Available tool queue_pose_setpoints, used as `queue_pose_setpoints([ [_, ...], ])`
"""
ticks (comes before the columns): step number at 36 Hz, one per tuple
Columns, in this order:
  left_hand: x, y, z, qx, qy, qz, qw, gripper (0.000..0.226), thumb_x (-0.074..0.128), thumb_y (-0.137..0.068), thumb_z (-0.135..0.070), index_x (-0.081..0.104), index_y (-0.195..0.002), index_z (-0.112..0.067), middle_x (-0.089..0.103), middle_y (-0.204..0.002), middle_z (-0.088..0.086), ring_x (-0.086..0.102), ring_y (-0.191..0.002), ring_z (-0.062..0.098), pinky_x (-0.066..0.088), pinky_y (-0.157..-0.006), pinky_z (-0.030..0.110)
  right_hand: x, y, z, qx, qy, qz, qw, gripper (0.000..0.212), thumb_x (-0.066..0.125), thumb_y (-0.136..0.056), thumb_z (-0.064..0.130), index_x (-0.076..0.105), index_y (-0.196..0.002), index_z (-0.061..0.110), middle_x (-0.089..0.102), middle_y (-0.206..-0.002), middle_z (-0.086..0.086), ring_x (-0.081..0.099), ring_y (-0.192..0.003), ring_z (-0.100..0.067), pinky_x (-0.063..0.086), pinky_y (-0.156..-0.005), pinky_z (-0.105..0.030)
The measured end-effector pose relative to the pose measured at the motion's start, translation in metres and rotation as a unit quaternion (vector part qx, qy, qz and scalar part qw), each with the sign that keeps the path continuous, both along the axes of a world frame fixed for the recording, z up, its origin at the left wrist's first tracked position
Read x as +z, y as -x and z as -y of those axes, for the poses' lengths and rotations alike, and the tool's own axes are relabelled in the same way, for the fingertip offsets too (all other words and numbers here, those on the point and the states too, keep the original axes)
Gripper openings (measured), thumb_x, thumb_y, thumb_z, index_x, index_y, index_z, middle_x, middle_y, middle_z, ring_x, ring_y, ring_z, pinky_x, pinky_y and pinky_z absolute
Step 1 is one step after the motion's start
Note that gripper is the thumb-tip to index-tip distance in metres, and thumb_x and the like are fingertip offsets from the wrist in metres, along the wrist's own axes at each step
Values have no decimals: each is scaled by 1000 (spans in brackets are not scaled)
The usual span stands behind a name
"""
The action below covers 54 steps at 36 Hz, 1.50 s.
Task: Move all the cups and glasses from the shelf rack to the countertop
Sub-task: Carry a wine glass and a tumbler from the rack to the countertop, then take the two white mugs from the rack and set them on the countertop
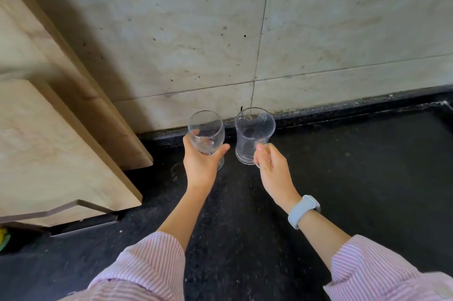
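A clear stemmed wine glass (206,132) stands upright near the back of the black countertop (343,178), its foot at the surface. My left hand (199,162) is wrapped around the lower bowl and stem. Just to its right a clear glass mug (253,135) rests upright on the countertop. My right hand (270,168) is closed on the mug's handle at its near right side. Both glasses are empty and stand a little apart, close to the wall.
A pale tiled wall (220,30) rises right behind the glasses. Beige cabinet panels (61,116) jut over the counter at the left, with a grey handle (83,212) below. A watch sits on my right wrist. The shelf rack is out of view.
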<state>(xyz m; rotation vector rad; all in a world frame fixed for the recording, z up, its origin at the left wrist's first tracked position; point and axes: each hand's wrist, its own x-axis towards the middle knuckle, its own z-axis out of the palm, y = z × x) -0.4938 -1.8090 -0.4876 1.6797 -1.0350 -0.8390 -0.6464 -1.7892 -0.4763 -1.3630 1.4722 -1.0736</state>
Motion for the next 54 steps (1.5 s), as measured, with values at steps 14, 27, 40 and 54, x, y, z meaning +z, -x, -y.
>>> queue_pose_setpoints([
  [14, 0, -5, -8, -35, -54, 24, 998, 76, 80, -68, -27, 34, -128, -22, 50, -119, -7, 51, -105, 9, 38, -77, 10, 7, 3, 3, 40, -84, -107, 990, 23, 36, -95, 39, 45, -96, 18, 54, -97, -7, 50, -98, -23, 36, -76, -29],
  [27, 77, -54, -97, -137, -72, 430, 890, 57, 48, -91, -37, 28, -141, -17, 33, -148, 4, 31, -135, 24, 27, -109, 40, 84, -29, -62, -14, 42, -300, 953, 54, 49, -91, 20, 29, -140, 8, 27, -151, -16, 21, -142, -29, 22, -115, -46],
  [40, 216, -231, -349, 118, -100, 512, 845, 44, 46, -90, -39, 44, -130, -22, 50, -135, -2, 43, -125, 21, 29, -105, 38, 200, -235, -215, 411, 218, -315, 828, 36, 39, -94, 27, 53, -125, 15, 57, -130, -3, 46, -123, -26, 36, -103, -39],
  [54, 283, -234, -884, 471, -264, 463, 703, 40, 50, -85, -43, 52, -118, -21, 59, -118, 3, 53, -111, 25, 35, -93, 38, 271, -383, -679, 698, 360, -98, 612, 33, 46, -92, 18, 55, -122, 8, 58, -127, -13, 49, -122, -27, 34, -106, -36],
])
